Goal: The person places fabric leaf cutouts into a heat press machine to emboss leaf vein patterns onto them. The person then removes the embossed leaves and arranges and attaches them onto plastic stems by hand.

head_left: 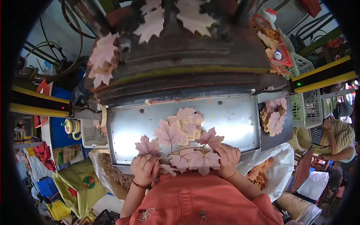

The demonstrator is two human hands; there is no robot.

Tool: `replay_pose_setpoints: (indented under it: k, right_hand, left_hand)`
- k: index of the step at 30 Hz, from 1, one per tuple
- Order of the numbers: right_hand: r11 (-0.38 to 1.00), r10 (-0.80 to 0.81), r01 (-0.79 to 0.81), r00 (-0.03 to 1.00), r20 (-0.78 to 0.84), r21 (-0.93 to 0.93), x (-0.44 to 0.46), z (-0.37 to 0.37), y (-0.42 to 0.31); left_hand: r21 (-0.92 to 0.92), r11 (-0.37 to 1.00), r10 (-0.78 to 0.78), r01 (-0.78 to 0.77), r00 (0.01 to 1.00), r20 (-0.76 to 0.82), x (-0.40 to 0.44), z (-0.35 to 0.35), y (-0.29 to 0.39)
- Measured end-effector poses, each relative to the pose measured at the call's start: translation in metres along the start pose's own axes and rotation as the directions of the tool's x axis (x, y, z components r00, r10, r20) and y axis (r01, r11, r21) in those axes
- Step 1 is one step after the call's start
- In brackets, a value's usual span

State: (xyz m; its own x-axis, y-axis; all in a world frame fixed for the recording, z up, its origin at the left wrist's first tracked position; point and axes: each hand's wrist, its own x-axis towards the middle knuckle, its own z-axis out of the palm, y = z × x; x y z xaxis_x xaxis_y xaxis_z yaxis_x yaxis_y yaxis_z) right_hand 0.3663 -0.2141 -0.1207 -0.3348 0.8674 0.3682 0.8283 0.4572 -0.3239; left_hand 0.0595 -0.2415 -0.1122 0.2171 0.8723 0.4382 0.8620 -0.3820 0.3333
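Observation:
A spray of pink artificial maple leaves (204, 159) on thin stems stretches between my two hands, close to my chest. My left hand (144, 169) is closed, its fingers pinched on the left end of the spray beside a darker pink leaf. At the opposite end, my right hand (228, 159) grips the spray near another leaf. Its upper leaves spread over the shiny metal tray (232, 127) in front of me. Exactly which stem or leaf edge each hand pinches is partly hidden by the fingers.
A dark heavy machine block (176, 56) with leaves on top stands behind the tray. Yellow-edged sensor bars (41, 101) flank both sides. Loose leaves (275, 116) lie at the tray's right. A white sack of orange leaves (281, 165) and a sack (99, 165) sit below. Another person sits far right.

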Motion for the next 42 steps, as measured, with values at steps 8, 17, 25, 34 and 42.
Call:
replay_pose_setpoints:
  k: [8, 17, 25, 34, 42]
  right_hand:
    - [1.0, -0.011, 0.011, 1.0, -0.004, -0.003, -0.001, 0.002, 0.001]
    - [1.0, -0.005, 0.005, 0.999, -0.031, -0.023, -0.001, 0.003, 0.001]
    - [0.651, 0.429, -0.295, 0.903, -0.019, 0.699, 0.0, -0.021, -0.004]
    - [0.96, 0.158, -0.21, 0.952, 0.261, 0.186, 0.042, -0.035, -0.02]
    - [0.491, 0.261, -0.629, 0.767, 0.587, 0.604, 0.046, -0.068, -0.018]
  left_hand:
    - [0.002, 1.0, -0.002, 0.002, 1.0, -0.004, -0.002, 0.002, -0.001]
    - [-0.001, 1.0, 0.003, -0.003, 1.0, -0.004, 0.0, 0.001, -0.001]
    - [-0.036, 0.998, -0.04, 0.044, 0.994, 0.106, 0.011, -0.017, 0.015]
    - [-0.31, 0.932, -0.115, 0.189, 0.963, 0.244, 0.053, -0.037, 0.023]
    - [-0.46, 0.873, 0.118, 0.164, 0.843, 0.525, 0.073, -0.055, 0.029]
